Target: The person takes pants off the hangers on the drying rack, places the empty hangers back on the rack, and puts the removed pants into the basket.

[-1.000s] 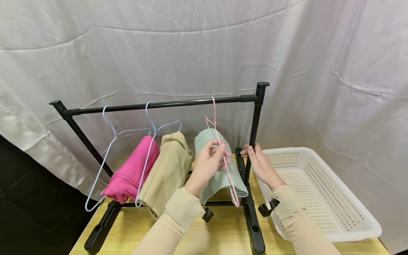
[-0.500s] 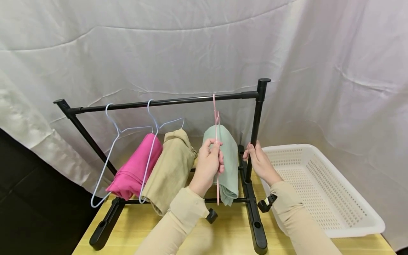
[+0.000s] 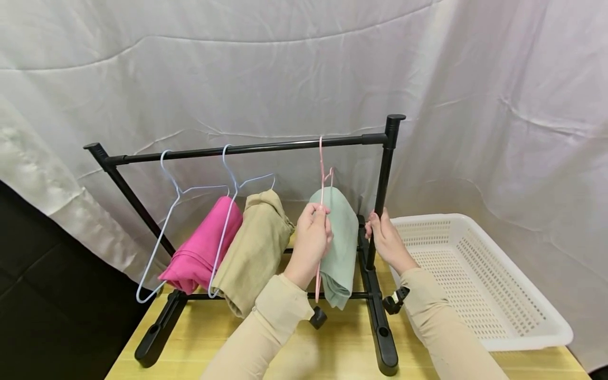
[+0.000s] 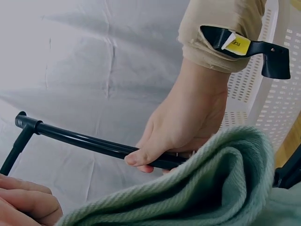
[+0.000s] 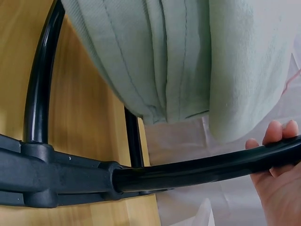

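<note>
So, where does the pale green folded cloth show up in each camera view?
Head: the pale green folded cloth is just right of centre.
Left wrist: the cloth spans much of the bottom, rising rightward.
Right wrist: the cloth fills most of the top.
Shared landmark: the right hand gripping the glossy black tubular upright.

We can read no text: the yellow label [image 4: 238, 45] on the black clip [image 4: 275, 64] at the right sleeve [image 4: 225, 14] bears marks too small to make out.
</note>
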Motion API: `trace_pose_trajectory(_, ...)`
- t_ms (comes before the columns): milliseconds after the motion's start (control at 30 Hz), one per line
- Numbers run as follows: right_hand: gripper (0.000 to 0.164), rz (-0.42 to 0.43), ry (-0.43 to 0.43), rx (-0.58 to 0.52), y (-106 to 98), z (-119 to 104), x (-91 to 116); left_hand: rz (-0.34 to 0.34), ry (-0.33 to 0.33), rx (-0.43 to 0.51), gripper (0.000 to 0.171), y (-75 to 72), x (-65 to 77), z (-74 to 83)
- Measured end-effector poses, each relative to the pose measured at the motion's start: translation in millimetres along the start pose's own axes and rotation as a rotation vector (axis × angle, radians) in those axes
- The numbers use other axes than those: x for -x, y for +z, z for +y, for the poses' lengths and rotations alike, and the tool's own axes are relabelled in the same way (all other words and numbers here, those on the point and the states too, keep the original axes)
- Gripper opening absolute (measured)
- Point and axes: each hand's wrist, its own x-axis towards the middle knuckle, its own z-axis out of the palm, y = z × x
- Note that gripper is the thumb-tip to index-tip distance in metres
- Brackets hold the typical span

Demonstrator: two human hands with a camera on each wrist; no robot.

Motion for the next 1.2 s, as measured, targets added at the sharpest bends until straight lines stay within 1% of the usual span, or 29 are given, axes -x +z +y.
trace_pose_trajectory(133, 0.025, 0.003, 0.002, 0.000, 0, -2, 0, -0.002, 0.003, 0.032, 0.020, 0.7, -1.5, 1.8)
trace_pose_trajectory(267, 0.024, 0.001, 0.008, -0.001, 0, -2, 1, -0.020, 0.007, 0.049, 0.020, 1.1, -2.0, 3.3)
trace_pose_trajectory(600, 0.025, 0.009, -0.001, 0.010, 4, 2, 0, -0.020, 0.013, 0.058, 0.021, -1.0, -2.8, 8.0)
trace_pose_trajectory(700, 0.027, 0.009, 0.004, 0.012, 4, 1, 0, -0.027, 0.010, 0.073, 0.021, -2.4, -4.0, 8.8)
trace_pose_trajectory(800, 0.026, 0.001, 0.018, 0.003, 4, -3, 1, -0.031, 0.003, 0.066, 0.021, -4.2, -5.2, 9.3)
trace_pose_trajectory(933, 0.030, 0.000, 0.021, -0.002, 4, -2, 1, -0.030, 0.006, 0.057, 0.022, -4.5, -6.2, 11.0)
trace_pose_trajectory(1033, 0.032, 0.008, 0.010, 0.006, 4, 2, 1, -0.025, 0.010, 0.072, 0.022, -3.7, -6.8, 13.8)
trace_pose_trajectory(1200, 0.030, 0.010, 0.014, 0.021, 4, 1, 1, -0.014, 0.018, 0.096, 0.022, -3.7, -8.2, 18.5)
